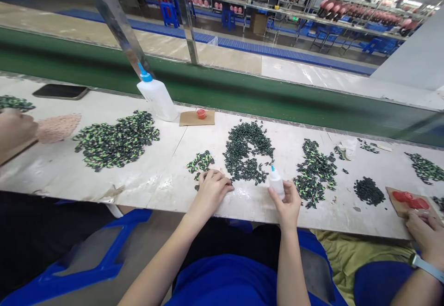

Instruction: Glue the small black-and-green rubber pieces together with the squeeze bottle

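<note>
Stretching across the whole view, the long white surface (156,176) is carrying everything, with a green belt (243,93) running behind it. A big glue bottle (157,97) is standing near the back edge beside a cardboard square (196,118) holding a red cap (200,113). Heaps of small dark pieces are lying about: a green-flecked heap (116,139) to the left, a dark heap (247,151) straight ahead, another mixed heap (315,169) to the right. The person's left hand (211,188) is resting palm-down, its fingers curled onto a few pieces at the near edge of the dark heap; whether they are pinching one cannot be told. The right hand (287,199) is gripping a small glue bottle (276,182) upright, just beside that heap. Judging by this, gluing of single pieces is in hand, and bringing nozzle to piece would call for a steady, small squeeze. Co-workers' hands are showing at both edges.
</note>
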Tool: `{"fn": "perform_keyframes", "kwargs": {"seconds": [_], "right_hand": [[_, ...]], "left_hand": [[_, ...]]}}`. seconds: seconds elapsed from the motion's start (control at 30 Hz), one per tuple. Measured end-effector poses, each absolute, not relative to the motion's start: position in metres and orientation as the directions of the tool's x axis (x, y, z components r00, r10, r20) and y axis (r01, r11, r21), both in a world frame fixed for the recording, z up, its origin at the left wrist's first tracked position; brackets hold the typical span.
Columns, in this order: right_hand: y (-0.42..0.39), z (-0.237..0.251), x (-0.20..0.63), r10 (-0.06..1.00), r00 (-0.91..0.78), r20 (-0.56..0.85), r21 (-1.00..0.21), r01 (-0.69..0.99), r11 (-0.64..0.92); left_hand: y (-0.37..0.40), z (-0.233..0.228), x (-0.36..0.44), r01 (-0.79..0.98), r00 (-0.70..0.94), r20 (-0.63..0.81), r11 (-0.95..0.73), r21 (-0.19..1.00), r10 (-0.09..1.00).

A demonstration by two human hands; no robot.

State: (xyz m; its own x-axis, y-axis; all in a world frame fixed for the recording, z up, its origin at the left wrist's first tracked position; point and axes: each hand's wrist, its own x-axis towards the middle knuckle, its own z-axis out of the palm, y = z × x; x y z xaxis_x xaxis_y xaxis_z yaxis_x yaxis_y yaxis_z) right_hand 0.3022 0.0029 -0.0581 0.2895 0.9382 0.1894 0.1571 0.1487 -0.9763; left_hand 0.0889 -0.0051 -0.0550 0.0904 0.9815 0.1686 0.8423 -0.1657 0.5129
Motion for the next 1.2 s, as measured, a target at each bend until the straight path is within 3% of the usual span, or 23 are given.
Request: {"fn": "perform_keyframes", "kwargs": {"seconds": [0.23,0.57,1.2], "right_hand": [[-0.011,-0.06,0.276,0.916,0.391,0.087,-0.996,0.03,0.081],[-0.015,-0.066,0.263,0.945,0.304,0.12,-0.973,0.223,0.052],[-0.008,-0.062,0.262,0.965,0.261,0.033,-0.95,0.308,-0.051]], "left_hand": [[-0.016,-0.064,0.087,0.776,0.01,0.146,-0.1,0.623,0.989],[-0.016,-0.067,0.089,0.705,-0.038,0.117,-0.057,0.707,0.992],[-0.015,-0.063,0.089,0.672,-0.064,0.067,-0.006,0.74,0.996]]}}
